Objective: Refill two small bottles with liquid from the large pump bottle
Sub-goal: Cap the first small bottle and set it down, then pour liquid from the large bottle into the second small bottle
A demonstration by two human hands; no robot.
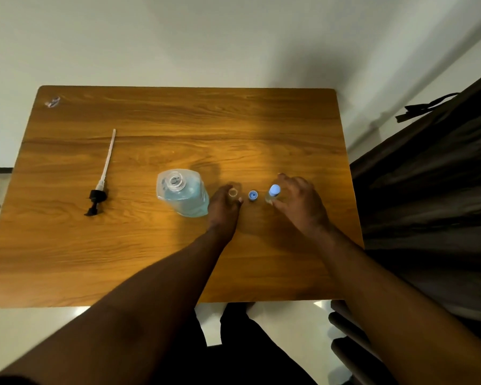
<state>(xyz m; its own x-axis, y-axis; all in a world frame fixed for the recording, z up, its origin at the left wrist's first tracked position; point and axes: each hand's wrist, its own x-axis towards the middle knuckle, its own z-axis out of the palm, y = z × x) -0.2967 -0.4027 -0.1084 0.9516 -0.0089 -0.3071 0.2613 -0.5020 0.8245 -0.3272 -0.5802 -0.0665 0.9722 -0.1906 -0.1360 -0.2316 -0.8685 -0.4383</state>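
- Left hand (225,202): fingers curled round the open small bottle (233,193), holding it upright on the table (178,123); its mouth is uncapped and faces up.
- Right hand (297,197): fingers curved beside the capped small bottle (272,193); whether they touch or grip it cannot be told.
- Loose blue cap (252,195): lies on the table between the two small bottles, apart from both.
- Large bottle (182,197): stands just left of the left hand, neck open, blue liquid inside. Its pump head (97,196), with dip tube attached, lies well apart on the left.
- Step in hand, as judged: preparing the small bottles for filling; the right one is yet to be uncapped.
- Procedure: brace the bottle body with one hand and twist the cap with the other. Keep both bottles upright.
- Caution: the small mouth is narrow against the large neck; pour slowly, lip close to the opening.
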